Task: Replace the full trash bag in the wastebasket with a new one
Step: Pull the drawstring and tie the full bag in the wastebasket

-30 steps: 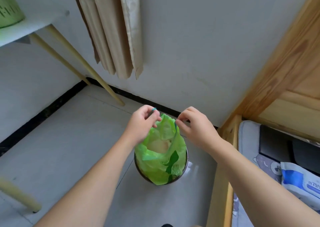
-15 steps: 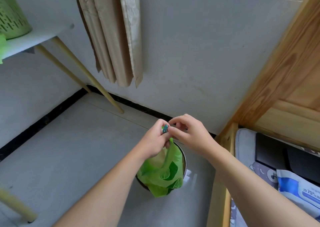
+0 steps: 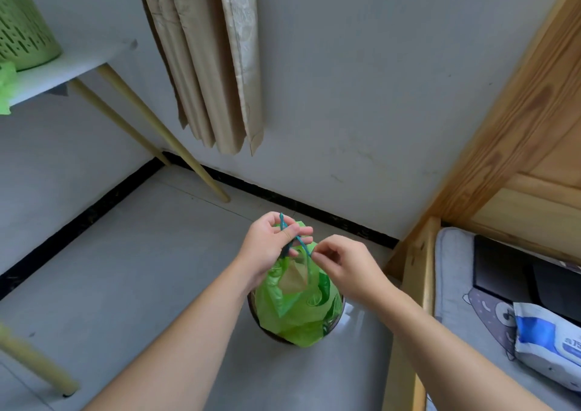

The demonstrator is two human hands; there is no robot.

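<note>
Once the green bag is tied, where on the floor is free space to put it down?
Bare floor lies left of the wastebasket, between the table legs and the wall. Right of it is crowded: the wooden bed frame stands close.

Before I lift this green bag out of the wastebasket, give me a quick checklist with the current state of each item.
1. Left hand grips the blue drawstring: ok, the string loops around its fingers.
2. Right hand holds the other end of the drawstring: ok, pinched at the fingertips.
3. Mouth of the green trash bag pulled shut: not ok, a gap below the string shows brown contents.
4. Knot tied: cannot tell, none visible.
5. Bag free of the wastebasket: not ok, its lower part sits inside and plastic drapes over the near rim.
6. Replacement bag within reach: cannot tell.
</note>
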